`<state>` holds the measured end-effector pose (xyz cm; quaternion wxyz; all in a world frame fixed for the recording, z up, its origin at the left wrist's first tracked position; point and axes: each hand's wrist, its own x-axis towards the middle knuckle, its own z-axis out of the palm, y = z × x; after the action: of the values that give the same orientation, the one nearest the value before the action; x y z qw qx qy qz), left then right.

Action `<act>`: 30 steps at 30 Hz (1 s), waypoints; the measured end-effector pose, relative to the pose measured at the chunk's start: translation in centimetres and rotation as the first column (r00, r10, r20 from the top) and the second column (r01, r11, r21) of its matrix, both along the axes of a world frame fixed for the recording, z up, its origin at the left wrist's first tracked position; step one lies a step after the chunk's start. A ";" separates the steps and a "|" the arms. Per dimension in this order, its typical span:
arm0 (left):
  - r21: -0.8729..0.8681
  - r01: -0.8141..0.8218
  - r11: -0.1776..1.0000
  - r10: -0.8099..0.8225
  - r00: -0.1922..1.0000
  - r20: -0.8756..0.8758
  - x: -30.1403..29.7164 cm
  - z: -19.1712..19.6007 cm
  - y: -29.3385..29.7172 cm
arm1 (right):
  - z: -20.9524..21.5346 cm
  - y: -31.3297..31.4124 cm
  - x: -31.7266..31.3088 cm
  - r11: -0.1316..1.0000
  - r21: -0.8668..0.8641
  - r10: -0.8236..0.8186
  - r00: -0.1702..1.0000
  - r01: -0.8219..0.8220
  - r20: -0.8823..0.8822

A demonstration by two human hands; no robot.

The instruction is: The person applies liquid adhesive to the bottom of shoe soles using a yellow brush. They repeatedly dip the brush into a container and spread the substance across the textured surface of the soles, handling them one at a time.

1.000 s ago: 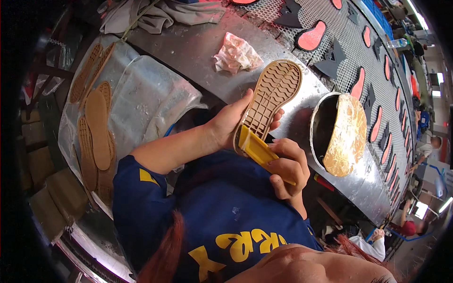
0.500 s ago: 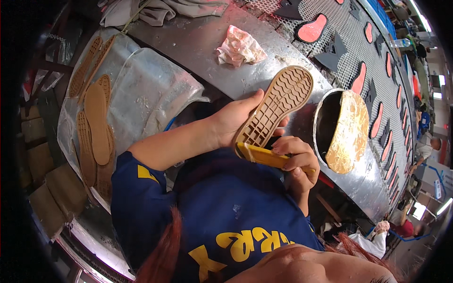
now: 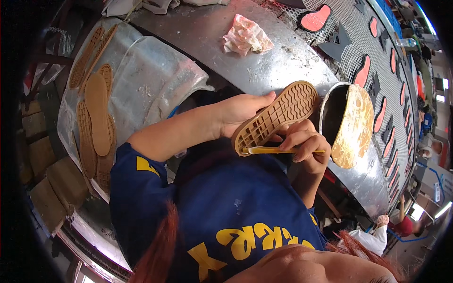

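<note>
My left hand (image 3: 243, 111) grips a tan shoe sole (image 3: 288, 108) from its left edge, thumb along the rim. The sole's grid of cavities and wavy ribs faces up, and its narrower heel end points toward my body. Pinched in my right hand (image 3: 309, 146) is a slim, flat yellow brush (image 3: 276, 150), seen nearly edge-on. Its pale tip touches or overlaps the heel end of the sole. Some fingers of both hands are hidden beneath the sole. Right of my hands stands a round metal pot (image 3: 332, 115), partly covered by a shiny, yellow-crusted board (image 3: 353, 129).
A crumpled stained cloth (image 3: 247, 35) lies on the metal table (image 3: 198, 33). Beyond it, a mesh conveyor (image 3: 349, 19) carries pink-topped insoles (image 3: 315, 19) and black cut pieces (image 3: 336, 45). Several tan soles (image 3: 98, 113) rest on a plastic-covered surface (image 3: 155, 70) at left.
The sole has tilted and moved slightly right and down. My right hand has turned the brush from its broad face to its edge, its tip now at the heel rim.
</note>
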<state>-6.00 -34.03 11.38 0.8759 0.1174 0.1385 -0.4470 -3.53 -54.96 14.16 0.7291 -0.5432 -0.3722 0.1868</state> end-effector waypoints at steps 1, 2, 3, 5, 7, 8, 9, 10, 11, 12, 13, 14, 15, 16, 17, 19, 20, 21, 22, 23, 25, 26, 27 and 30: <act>0.023 0.008 1.000 -0.009 1.000 0.012 0.0 -0.1 0.0 | 0.0 -0.1 0.2 1.000 0.003 0.002 0.999 -0.002 0.034; 0.051 0.011 0.999 -0.012 1.000 0.023 0.0 0.1 0.1 | 0.1 -0.5 0.3 0.999 -0.018 -0.029 0.999 0.029 0.027; 0.080 0.014 0.997 -0.016 0.999 0.033 0.1 0.3 0.1 | 0.2 -1.1 0.2 0.997 -0.039 -0.060 0.998 0.061 0.020; 0.079 -0.004 0.997 0.001 0.999 0.048 0.3 0.5 0.1 | 0.5 -1.4 -0.3 0.971 -0.025 -0.237 0.971 0.236 -0.030; 0.014 -0.036 0.999 0.035 0.997 0.066 0.6 0.5 0.2 | -0.2 -2.6 -0.3 0.887 0.070 -0.456 0.890 0.457 -0.018; 0.016 -0.111 0.994 0.109 0.990 0.094 0.7 0.4 0.1 | -0.5 -3.2 -0.3 0.816 0.155 -0.551 0.830 0.557 -0.083; 0.013 -0.183 0.983 0.180 0.976 0.122 0.6 0.1 0.0 | -0.5 -3.7 -0.5 0.746 0.111 -0.653 0.754 0.656 -0.069; -0.002 -0.256 0.967 0.253 0.954 0.159 0.8 -0.3 -0.1 | -0.2 -4.2 -0.3 0.663 0.076 -0.744 0.667 0.744 -0.040; -0.034 -0.290 0.956 0.288 0.921 0.261 1.1 -0.6 0.3 | -0.1 -5.1 -0.5 0.615 0.024 -0.789 0.615 0.788 0.002; 0.034 -0.413 0.910 0.386 0.874 0.296 1.2 -0.3 0.0 | -0.2 -5.2 -0.5 0.521 -0.005 -0.847 0.518 0.854 0.118; 0.088 -0.441 0.893 0.386 0.852 0.353 1.3 -0.5 0.3 | -0.8 -5.2 -0.5 0.406 -0.085 -0.847 0.409 0.910 0.340; 0.144 -0.487 0.861 0.397 0.822 0.408 1.3 -0.5 0.7 | -1.4 -5.1 -0.3 0.278 -0.143 -0.783 0.310 0.950 0.539; 0.108 -0.535 0.838 0.440 0.779 0.446 1.5 -0.5 0.2 | -1.6 -5.4 -0.2 0.196 -0.266 -0.707 0.324 0.944 0.629; 0.078 -0.583 0.809 0.483 0.734 0.477 1.5 -1.0 -0.1 | -2.3 -5.4 0.1 0.153 -0.336 -0.613 0.356 0.929 0.706; 0.058 -0.625 0.779 0.516 0.691 0.506 1.5 -1.2 0.1 | -2.3 -5.3 0.2 0.127 -0.398 -0.491 0.406 0.909 0.771; 0.080 -0.686 0.724 0.463 0.569 0.680 1.7 -2.8 -0.1 | -2.6 -5.4 -0.1 0.118 -0.457 -0.415 0.462 0.882 0.784; 0.077 -0.716 0.693 0.431 0.497 0.753 1.9 -3.1 -0.5 | -2.7 -5.6 -0.4 0.135 -0.458 -0.462 0.465 0.878 0.755; 0.102 -0.708 0.699 0.405 0.509 0.760 1.8 -2.9 -0.5 | -2.9 -5.7 -0.5 0.154 -0.458 -0.507 0.468 0.875 0.724; 0.110 -0.712 0.693 0.375 0.486 0.789 1.7 -2.9 -0.8 | -3.1 -5.9 -0.6 0.209 -0.441 -0.585 0.473 0.873 0.659; 0.117 -0.717 0.687 0.344 0.463 0.817 1.6 -2.9 -1.0 | -3.2 -6.0 -0.5 0.263 -0.416 -0.654 0.478 0.870 0.586; 0.128 -0.706 0.696 0.293 0.443 0.847 1.5 -2.8 -1.0 | -3.9 -6.6 -0.5 0.352 -0.362 -0.723 0.496 0.863 0.481; 0.147 -0.712 0.686 0.260 0.429 0.865 1.3 -2.8 -1.1 | -4.0 -7.0 -0.6 0.371 -0.356 -0.806 0.488 0.858 0.336; 0.165 -0.719 0.675 0.226 0.415 0.881 1.2 -3.0 -1.3 | -4.0 -7.2 -0.7 0.390 -0.346 -0.865 0.468 0.854 0.181; 0.231 -0.735 0.637 0.109 0.383 0.917 0.9 -2.9 -1.3 | -4.0 -6.9 -1.2 0.420 -0.211 -0.908 0.410 0.883 -0.091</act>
<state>-5.12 -35.30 8.52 0.8225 0.5516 -0.1387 0.0010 -4.69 -61.87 10.18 0.7107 -0.6830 0.0610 -0.1573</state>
